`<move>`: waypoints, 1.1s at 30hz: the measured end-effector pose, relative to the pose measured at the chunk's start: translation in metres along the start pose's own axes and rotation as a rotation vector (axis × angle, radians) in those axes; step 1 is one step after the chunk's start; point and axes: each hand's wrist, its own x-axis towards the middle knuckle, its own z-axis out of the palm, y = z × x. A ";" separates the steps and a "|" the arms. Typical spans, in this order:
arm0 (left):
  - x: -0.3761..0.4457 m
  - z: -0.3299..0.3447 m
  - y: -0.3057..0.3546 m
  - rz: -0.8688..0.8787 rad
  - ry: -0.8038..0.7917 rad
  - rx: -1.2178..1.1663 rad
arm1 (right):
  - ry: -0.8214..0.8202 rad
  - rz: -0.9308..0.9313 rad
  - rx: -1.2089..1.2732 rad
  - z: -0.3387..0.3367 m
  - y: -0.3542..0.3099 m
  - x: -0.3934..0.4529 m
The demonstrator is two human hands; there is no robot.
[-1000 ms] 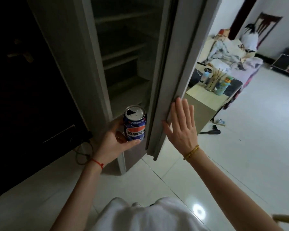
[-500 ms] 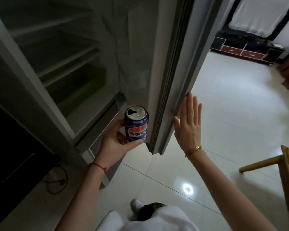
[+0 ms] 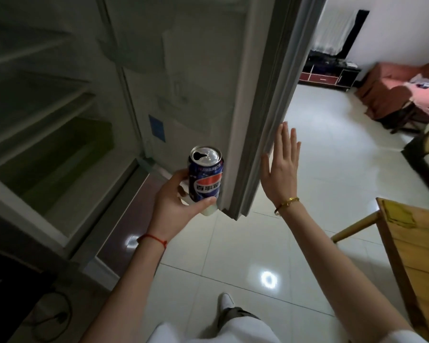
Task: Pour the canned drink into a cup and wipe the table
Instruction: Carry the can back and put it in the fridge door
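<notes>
Single head-worn view, facing forward and down, close above hands

An open fridge (image 3: 60, 134) fills the left, its shelves dim and its door (image 3: 253, 95) swung out toward the middle. A blue sticker (image 3: 156, 128) sits on the door's inner side. A black cable (image 3: 52, 318) lies on the floor at near left. Pale glossy tiles (image 3: 320, 169) spread right. A wooden table (image 3: 419, 256) juts in at near right. Far right stand a pink sofa (image 3: 394, 92) and a dark low cabinet (image 3: 330, 74).
</notes>
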 end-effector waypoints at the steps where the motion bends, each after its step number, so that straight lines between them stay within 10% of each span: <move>1: 0.007 0.005 0.001 0.005 -0.004 0.010 | -0.012 0.011 0.008 0.001 0.006 0.006; 33: 0.223 0.104 0.073 0.185 0.163 0.159 | -0.160 0.372 0.669 0.085 0.128 0.225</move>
